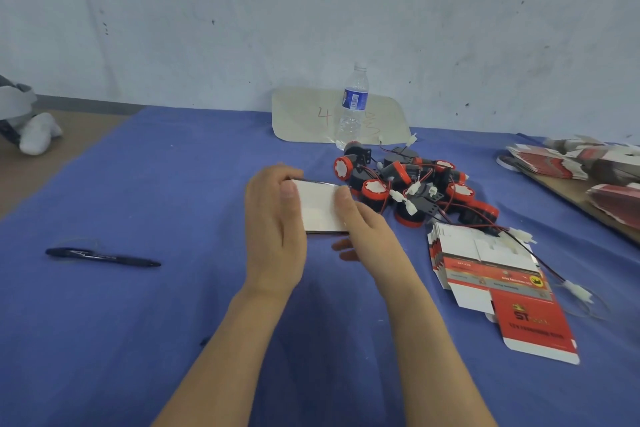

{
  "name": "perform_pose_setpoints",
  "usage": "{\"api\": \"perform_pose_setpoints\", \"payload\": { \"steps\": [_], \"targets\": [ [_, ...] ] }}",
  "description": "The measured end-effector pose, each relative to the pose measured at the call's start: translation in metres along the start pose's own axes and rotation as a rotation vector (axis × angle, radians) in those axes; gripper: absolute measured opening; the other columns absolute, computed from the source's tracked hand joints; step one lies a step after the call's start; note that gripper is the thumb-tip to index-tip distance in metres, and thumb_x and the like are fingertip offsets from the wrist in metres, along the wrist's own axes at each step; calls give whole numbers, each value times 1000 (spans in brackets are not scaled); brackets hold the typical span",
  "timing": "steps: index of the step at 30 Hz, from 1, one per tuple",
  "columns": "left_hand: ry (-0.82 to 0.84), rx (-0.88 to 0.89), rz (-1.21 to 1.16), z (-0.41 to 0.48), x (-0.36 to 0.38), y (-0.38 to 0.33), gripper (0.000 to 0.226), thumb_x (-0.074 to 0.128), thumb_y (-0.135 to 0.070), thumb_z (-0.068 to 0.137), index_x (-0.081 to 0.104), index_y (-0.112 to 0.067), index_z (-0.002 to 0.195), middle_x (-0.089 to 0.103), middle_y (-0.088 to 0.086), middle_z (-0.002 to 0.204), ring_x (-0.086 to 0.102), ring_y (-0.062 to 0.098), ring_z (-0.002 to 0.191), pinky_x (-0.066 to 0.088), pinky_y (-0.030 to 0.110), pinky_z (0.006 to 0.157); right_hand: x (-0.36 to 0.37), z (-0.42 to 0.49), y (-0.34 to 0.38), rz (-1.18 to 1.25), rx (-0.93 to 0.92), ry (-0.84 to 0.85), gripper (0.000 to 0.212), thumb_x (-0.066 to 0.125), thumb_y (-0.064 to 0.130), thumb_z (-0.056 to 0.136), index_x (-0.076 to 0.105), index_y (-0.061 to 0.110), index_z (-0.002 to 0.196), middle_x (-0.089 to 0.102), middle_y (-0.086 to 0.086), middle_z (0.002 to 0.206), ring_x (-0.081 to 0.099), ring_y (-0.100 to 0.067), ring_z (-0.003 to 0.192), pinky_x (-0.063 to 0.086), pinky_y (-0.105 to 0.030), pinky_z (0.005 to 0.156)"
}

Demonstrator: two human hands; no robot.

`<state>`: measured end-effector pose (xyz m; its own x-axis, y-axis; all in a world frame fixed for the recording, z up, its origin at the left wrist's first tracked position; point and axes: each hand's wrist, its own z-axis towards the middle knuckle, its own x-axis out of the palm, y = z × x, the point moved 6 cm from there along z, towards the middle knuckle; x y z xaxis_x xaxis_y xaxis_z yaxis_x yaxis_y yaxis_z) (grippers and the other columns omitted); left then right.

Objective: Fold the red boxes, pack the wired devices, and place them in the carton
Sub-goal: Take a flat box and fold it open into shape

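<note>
A flat box blank shows its white inner side between both hands, above the blue cloth at the table's middle. My left hand grips its left edge, thumb on the white face. My right hand holds the right edge, thumb on top and fingers underneath. To the right lies a heap of red-and-black wired devices with white plugs. A small stack of flat red and white box blanks lies in front of the heap, with one device wire across it. No carton is in view.
A black pen lies on the blue cloth at the left. A clear water bottle stands at the back before a pale card. More flat red blanks are piled on a brown board at far right. White cloth sits far left.
</note>
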<state>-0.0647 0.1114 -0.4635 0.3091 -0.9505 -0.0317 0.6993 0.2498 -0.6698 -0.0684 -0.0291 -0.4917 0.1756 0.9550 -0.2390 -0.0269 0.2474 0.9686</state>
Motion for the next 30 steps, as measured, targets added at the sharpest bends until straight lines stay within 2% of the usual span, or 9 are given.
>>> {"api": "perform_pose_setpoints", "payload": {
  "steps": [3,7,9,12,15,18,23,27,30],
  "targets": [
    [94,147,154,-3,14,-5,48,20,-42,103,59,-20,120,33,-12,146,22,17,140,17,22,113,-2,3,-2,66,13,6,64,31,76,84,66,22,92,62,11,62,61,-6,54,49,-21,54],
    [207,-42,52,-8,24,10,37,30,-34,103,28,-49,136,-9,-15,154,5,-5,142,19,13,110,-4,8,-8,435,1,-22,43,42,62,90,71,32,100,73,4,101,69,-14,94,58,-29,74],
    [300,-234,-120,-12,29,23,40,33,-25,104,29,-51,134,12,-13,157,17,-8,140,24,1,101,-7,10,-16,475,12,-120,26,49,38,97,67,24,108,68,0,114,65,-17,106,56,-30,84],
    [256,-632,-383,-18,30,49,39,33,-42,102,45,-32,138,55,-5,136,54,5,120,44,12,88,-7,11,-16,388,-71,-173,24,48,11,94,62,19,112,65,1,116,61,-15,110,52,-30,92],
    [179,-743,-342,-22,24,61,53,33,-45,101,33,-10,141,54,11,132,57,18,116,45,27,91,6,8,-11,359,-157,-80,32,47,-3,92,54,13,119,63,8,118,60,-2,108,49,-18,86],
    [168,-758,-341,-24,22,66,41,37,-40,101,47,-11,129,55,13,131,58,24,117,46,43,102,16,9,-11,233,-184,-34,33,49,-3,92,50,13,121,60,11,118,58,-4,109,48,-24,94],
    [274,-635,-240,-27,27,57,38,39,-31,103,36,-48,137,14,-14,158,34,-4,131,34,4,98,8,10,-19,260,-144,-183,27,60,20,93,44,28,113,51,5,120,58,-11,106,50,-23,86],
    [235,-680,-286,-32,26,66,76,43,-1,95,5,-35,151,26,-32,135,48,-27,98,43,-1,75,5,13,-26,132,-179,-174,57,51,-2,89,33,26,135,48,10,124,51,-11,116,47,-12,83],
    [236,-631,-191,-33,25,66,71,43,6,91,17,-24,150,36,-16,134,50,-12,103,43,4,79,7,15,-30,0,-154,-153,71,48,-7,83,28,26,142,49,8,125,54,-1,101,41,-1,65]
  ]
}}
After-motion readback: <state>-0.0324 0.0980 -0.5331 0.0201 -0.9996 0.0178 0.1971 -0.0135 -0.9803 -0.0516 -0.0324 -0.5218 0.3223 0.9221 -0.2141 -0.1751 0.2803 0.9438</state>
